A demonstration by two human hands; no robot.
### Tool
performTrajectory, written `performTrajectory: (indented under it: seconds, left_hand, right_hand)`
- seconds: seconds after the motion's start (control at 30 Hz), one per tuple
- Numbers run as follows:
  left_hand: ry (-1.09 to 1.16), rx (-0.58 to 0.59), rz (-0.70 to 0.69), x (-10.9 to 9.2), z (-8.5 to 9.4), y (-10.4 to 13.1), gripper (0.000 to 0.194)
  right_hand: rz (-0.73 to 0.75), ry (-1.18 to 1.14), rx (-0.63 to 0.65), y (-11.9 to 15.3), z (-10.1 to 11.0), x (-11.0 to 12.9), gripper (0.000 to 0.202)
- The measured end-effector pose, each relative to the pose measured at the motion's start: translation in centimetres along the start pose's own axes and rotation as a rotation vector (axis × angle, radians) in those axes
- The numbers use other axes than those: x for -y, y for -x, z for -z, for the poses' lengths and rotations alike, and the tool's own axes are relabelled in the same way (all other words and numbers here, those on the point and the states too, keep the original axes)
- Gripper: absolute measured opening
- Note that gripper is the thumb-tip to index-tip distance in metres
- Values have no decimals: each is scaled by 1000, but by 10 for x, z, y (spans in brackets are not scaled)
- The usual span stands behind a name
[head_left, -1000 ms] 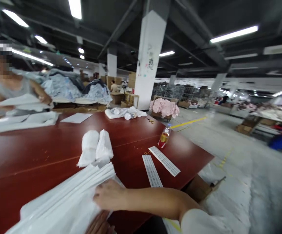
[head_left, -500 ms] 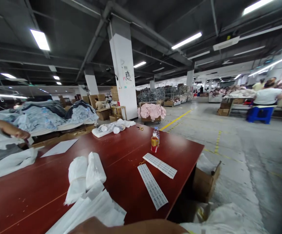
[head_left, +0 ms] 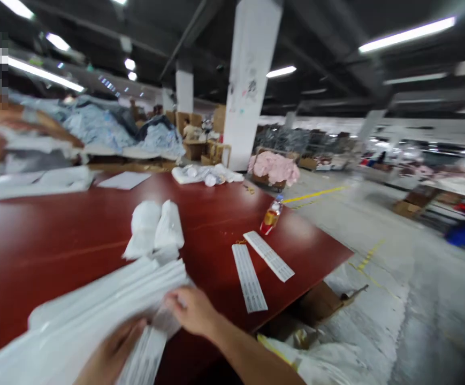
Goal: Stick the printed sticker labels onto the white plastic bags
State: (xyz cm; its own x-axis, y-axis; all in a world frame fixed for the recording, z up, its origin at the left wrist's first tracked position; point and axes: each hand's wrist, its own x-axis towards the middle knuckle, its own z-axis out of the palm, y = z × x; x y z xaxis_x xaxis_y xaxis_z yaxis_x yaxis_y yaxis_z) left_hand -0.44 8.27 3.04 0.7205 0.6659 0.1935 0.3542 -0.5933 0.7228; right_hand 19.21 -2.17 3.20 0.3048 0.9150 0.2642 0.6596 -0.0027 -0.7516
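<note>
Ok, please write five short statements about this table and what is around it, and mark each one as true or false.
1. The left hand is at the white stack. True.
2. The bottle stands on the floor. False: the bottle stands on the table.
3. Two printed strips lie to the right of the white stack. True.
4. The pink cloth lies on the table. False: the pink cloth is on a cart.
5. The right hand grips the bottle. False: the right hand is at the white stack.
</note>
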Motion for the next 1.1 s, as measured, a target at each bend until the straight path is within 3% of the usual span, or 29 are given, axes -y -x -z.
performTrajectory:
  seconds: [0.07, 0.27, 0.37, 0.57, 0.67, 0.73, 0.77, 0.9, 0.97, 1.1]
  left_hand:
    - [132, 108, 50, -4, 1, 0, 47]
    - [217, -44, 160, -3, -9, -1, 51]
    - [157, -97, 159, -3, -18, 11, 52]
    - [180, -165, 198, 2, -23, 16, 54]
    - [400, -203, 301, 3, -21, 16, 55]
    - [563, -202, 343, 3, -17, 17, 58]
    - [617, -200, 352, 2, -16, 18, 59]
    - [697, -220, 338, -1, -13, 20, 58]
    - [705, -234, 331, -2, -13, 21, 58]
    - [728, -246, 333, -3, -14, 21, 58]
  right_hand:
    - [-2, -42, 16, -4, 5, 2, 25]
    - [-109, -179, 293, -4, -9, 9, 37]
    - [-86, -156, 283, 3, -18, 11, 24]
    - [41, 0, 51, 28, -24, 34, 11]
    - [37, -212, 243, 46, -6, 42, 10]
    - [-63, -322, 327, 48, 16, 33, 10]
    - [-144, -335, 305, 45, 28, 25, 11]
    - [-424, -206, 67, 15, 66, -17, 20]
    - [-426, -123, 65, 0, 67, -31, 24]
    - [-369, -14, 121, -14, 44, -34, 22]
